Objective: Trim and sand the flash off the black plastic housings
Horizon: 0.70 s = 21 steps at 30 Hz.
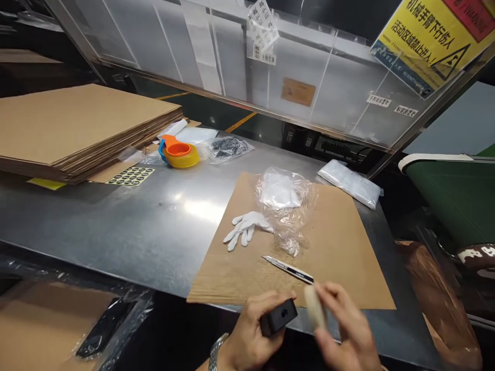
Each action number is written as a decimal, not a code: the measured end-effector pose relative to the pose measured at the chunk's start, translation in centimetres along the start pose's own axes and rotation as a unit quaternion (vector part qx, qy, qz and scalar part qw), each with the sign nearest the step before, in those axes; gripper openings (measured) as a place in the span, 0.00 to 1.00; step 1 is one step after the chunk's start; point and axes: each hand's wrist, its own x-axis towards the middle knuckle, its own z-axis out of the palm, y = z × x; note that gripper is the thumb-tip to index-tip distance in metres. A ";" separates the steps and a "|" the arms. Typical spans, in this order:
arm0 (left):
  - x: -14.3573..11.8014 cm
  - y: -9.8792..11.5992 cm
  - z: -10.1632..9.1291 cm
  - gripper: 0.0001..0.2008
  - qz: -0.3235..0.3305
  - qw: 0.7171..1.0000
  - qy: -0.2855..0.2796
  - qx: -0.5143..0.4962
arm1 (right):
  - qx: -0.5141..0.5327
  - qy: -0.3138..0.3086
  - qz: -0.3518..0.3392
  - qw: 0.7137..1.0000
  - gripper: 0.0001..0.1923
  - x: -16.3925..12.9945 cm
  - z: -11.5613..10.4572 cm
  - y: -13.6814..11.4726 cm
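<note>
Black plastic is showing at the near edge of the worktop (127,226), where the left hand (251,335) is closing its fingers and thumb around a small black block (278,317) with a round hole in its face, holding it just off the metal edge. Right beside it, the right hand (344,330) is pinching a pale, blurred strip (314,307) between thumb and fingertips, so close to the block that I cannot tell whether the two are touching. A metal watch band (215,353) is sitting on the left wrist. Just beyond the hands, a slim craft knife (288,269) is lying on a brown cardboard sheet (340,247), and further along that sheet a white glove (247,226) is resting against a crumpled clear plastic bag (288,206). Well apart, to the left, an orange and yellow tape dispenser (180,152) is standing near a tall stack of flat cardboard (77,123), with a sheet of round dark stickers (130,176) beside it.
</note>
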 end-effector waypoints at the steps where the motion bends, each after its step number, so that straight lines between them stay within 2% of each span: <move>1: -0.2 0.1 0.0 0.08 0.008 1.000 -0.008 0.010 | 0.020 -0.004 -0.064 0.998 0.29 0.4 0.3 -1.5; 3: -0.6 0.0 0.1 0.07 0.023 0.999 -0.014 0.027 | 0.024 -0.021 -0.139 0.990 0.32 1.1 0.8 -3.5; 4: -0.9 -0.1 0.1 0.07 0.030 0.999 -0.015 0.037 | 0.018 -0.029 -0.150 0.988 0.33 1.3 0.9 -4.0; 8: -1.6 -0.6 0.0 0.10 0.055 0.996 -0.034 0.058 | 0.012 -0.033 -0.124 0.992 0.32 1.3 1.1 -3.9; 10: -1.7 -0.8 -0.1 0.10 0.056 0.996 -0.043 0.050 | 0.020 -0.025 -0.141 0.990 0.31 0.9 1.3 -3.8; 13: -2.1 -1.0 0.0 0.09 0.032 0.998 -0.052 -0.011 | 0.049 -0.017 -0.159 0.986 0.30 0.3 1.8 -3.8; 15: -2.6 -1.3 0.2 0.11 -0.018 0.993 -0.047 -0.104 | 0.086 -0.019 -0.109 0.990 0.28 -0.2 2.2 -3.6; 17: -3.2 -1.7 0.7 0.21 -0.088 0.969 -0.010 -0.230 | 0.130 -0.004 -0.038 0.991 0.26 -0.9 3.1 -3.3; 19: -3.4 -2.0 1.4 0.32 -0.144 0.927 0.038 -0.345 | 0.161 0.048 0.021 0.986 0.25 -1.8 4.4 -2.9; 21: -3.2 -2.1 2.1 0.35 -0.169 0.878 0.068 -0.442 | 0.172 0.099 0.065 0.978 0.23 -2.7 6.0 -2.7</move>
